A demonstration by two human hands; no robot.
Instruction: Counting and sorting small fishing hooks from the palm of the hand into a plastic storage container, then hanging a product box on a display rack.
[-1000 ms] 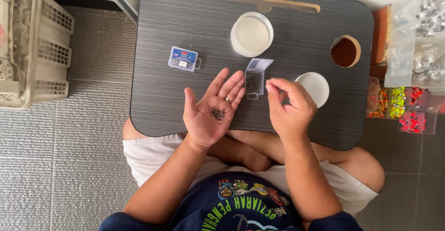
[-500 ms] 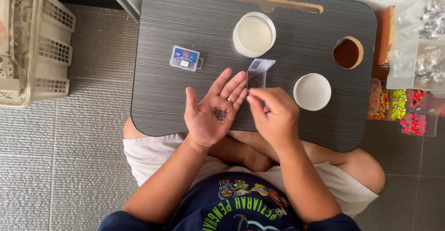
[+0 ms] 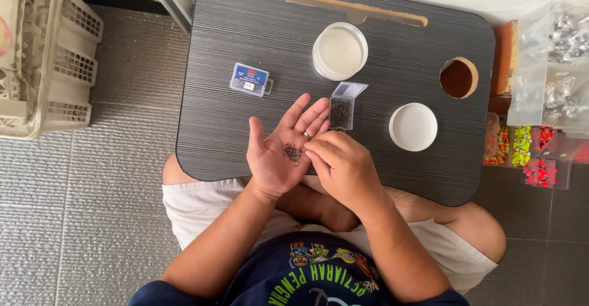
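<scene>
Just beyond my fingers, the open box (image 3: 339, 112) holds dark hooks. My left hand (image 3: 279, 152) lies open, palm up, cupping hooks (image 3: 293, 153); my right hand (image 3: 341, 165) pinches at them. Two white tubs (image 3: 413, 127) sit on the dark lap table (image 3: 233, 128), grey floor around.

A dark grey lap table (image 3: 233, 23) with fine ribbing and rounded corners carries everything. A long slot (image 3: 354, 9) is cut along its far edge, and a round hole (image 3: 458, 77) sits near the right edge. A small closed clear box with a blue label (image 3: 251, 79) lies toward the left edge. A round white tub (image 3: 340, 51) stands near the far edge. A small open clear box of dark metal bits (image 3: 342, 111) lies at the middle. A round white lid (image 3: 413, 127) lies toward the right edge.
</scene>
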